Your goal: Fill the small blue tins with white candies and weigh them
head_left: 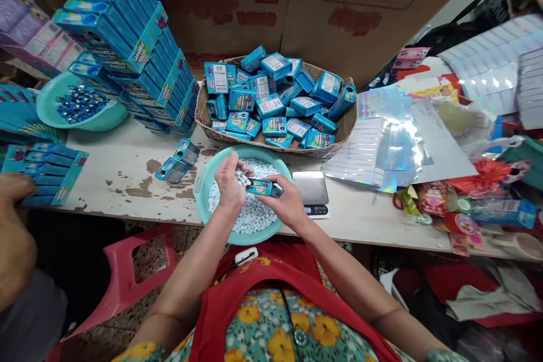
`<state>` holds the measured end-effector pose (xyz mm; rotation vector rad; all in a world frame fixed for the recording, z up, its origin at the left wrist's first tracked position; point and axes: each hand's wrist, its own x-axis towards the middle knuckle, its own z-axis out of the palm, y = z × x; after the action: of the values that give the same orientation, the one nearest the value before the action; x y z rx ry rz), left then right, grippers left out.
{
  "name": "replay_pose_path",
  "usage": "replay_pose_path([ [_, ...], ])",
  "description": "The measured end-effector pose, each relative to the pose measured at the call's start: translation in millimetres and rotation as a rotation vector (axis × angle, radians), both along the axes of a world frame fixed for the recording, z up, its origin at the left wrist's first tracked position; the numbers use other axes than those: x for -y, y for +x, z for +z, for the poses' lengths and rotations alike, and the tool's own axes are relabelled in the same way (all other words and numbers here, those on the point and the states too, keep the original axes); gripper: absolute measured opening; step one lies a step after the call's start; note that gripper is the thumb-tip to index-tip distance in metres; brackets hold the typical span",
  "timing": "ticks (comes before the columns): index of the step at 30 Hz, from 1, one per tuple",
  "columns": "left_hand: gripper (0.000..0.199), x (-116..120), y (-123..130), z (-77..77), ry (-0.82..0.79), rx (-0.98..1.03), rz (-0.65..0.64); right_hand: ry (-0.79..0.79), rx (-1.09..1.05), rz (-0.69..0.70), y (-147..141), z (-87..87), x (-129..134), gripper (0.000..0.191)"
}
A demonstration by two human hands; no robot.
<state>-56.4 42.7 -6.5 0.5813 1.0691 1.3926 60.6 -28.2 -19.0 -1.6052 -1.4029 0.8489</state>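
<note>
Over a turquoise bowl of small white candies, both hands are close together. My left hand is cupped around some of the white candies, its fingers curled toward the right. In my right hand is a small blue candy box, held on its side with one end at the left fingers. That end is partly hidden by the hand. Just right of the bowl lies a small digital scale. Two blue candy boxes rest on the table left of the bowl.
Behind the bowl stands a torn cardboard box heaped with blue candy boxes. Stacked display trays rise at left, near a bowl of shiny blue pieces. Holographic sheets lie right. A co-worker's hand touches a filled tray at far left.
</note>
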Motion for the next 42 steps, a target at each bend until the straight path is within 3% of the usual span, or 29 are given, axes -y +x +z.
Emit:
replay_pose_path([
  [10, 0.037, 1.0, -4.2, -3.2, 0.049, -0.067, 0.024, 0.002, -0.037, 0.006, -6.0, -6.9, -7.4, 0.034],
  [15, 0.033, 2.1, -7.7, 4.2, 0.131, -0.099, 0.047, 0.074, -0.03, 0.046, -8.4, 0.3, -8.0, 0.033],
  [20, 0.037, -4.7, -6.1, -19.0, 0.112, -0.257, 0.075, 0.028, -0.058, 0.007, -13.6, -19.3, -14.3, 0.032],
  [24, 0.036, -7.6, -5.6, -32.4, 0.11, -0.237, 0.061, 0.011, -0.094, 0.005, -13.9, -34.6, -15.5, 0.033],
  [37, 0.039, -1.5, 5.3, -12.9, -0.012, -0.056, -0.024, -0.036, -0.227, -0.008, 0.8, -35.7, -6.2, 0.036],
  [42, 0.037, -2.5, 14.3, -14.8, 0.004, -0.045, -0.064, 0.019, -0.153, 0.021, 10.1, -30.8, -7.2, 0.036],
])
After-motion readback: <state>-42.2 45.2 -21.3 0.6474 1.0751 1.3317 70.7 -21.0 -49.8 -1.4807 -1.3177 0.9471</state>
